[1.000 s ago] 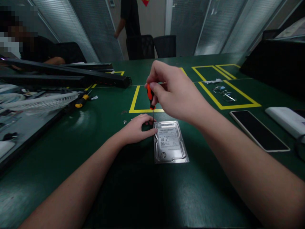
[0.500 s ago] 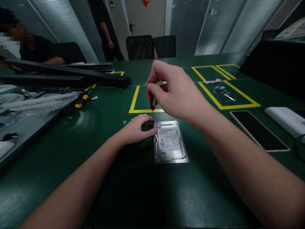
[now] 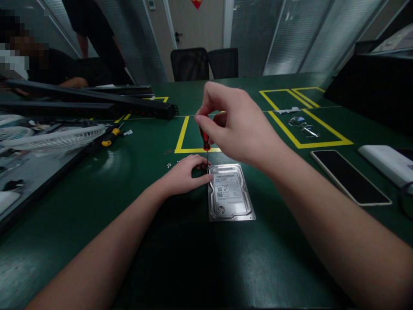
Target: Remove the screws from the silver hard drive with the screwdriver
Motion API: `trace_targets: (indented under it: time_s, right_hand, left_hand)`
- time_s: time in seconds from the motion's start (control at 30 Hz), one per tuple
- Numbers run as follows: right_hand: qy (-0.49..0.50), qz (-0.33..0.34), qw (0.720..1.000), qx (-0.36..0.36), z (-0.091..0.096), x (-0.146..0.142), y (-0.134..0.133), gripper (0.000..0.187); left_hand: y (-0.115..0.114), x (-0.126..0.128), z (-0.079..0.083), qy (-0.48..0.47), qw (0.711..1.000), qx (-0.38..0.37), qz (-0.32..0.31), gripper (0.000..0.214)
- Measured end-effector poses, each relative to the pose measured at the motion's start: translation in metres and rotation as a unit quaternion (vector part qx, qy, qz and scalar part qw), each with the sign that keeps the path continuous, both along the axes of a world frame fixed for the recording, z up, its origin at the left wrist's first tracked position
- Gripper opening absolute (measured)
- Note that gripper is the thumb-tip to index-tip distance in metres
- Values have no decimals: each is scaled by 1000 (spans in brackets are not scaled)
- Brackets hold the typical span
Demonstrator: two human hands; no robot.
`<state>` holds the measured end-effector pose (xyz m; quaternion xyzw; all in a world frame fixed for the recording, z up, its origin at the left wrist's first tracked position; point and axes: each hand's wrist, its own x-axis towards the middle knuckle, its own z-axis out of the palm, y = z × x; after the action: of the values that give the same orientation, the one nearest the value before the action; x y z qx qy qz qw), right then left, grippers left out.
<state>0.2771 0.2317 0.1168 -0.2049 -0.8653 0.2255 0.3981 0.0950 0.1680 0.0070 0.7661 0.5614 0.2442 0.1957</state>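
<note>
Silver rectangular metal hard drive with a white printed label [image 3: 229, 193] lies flat on the dark green surface [image 3: 180, 267], directly in front of the person, short edge nearest. Slim red-and-black-handled screwdriver [image 3: 206, 140] stands nearly upright over the drive's far left corner, its thin shaft meeting that corner; the tip is too small to tell whether it sits in a screw head.

To work this corner well, I would hold the shaft plumb, press straight down along it and turn slowly with the fingers alone, since a lean would likely let the tip slip. Pressure on the drive's left side should stop it from swivelling, and the nearby fingers are best placed clear of the tip's path.

The right hand [image 3: 240, 122] has its grip closed around the screwdriver's handle, thumb against the near side and knuckles bent high above. The left hand [image 3: 185, 174] makes a loose arc, thumb and forefinger apart: the thumb touches the drive's left edge, while the fingertips curl beside the shaft. Whether that grip clamps the drive or merely braces it, I cannot tell. Tiny pale pieces [image 3: 169, 165] lie just beyond the left hand.
</note>
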Motion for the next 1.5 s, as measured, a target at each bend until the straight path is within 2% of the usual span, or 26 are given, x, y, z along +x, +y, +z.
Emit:
trace_targets:
  time_s: [0.77, 1.2, 1.5]
  right_hand:
    - [-28, -12, 999, -34, -1, 0, 1, 16]
    - [-21, -19, 999, -19, 3, 1, -2, 11]
    - [-23, -20, 999, -26, 4, 1, -2, 15]
  left_hand:
    - [0, 0, -1, 3, 1000, 6, -3, 35]
    - [0, -1, -1, 5, 1000, 1, -2, 37]
    - [-1, -1, 0, 6, 1000, -2, 0, 36]
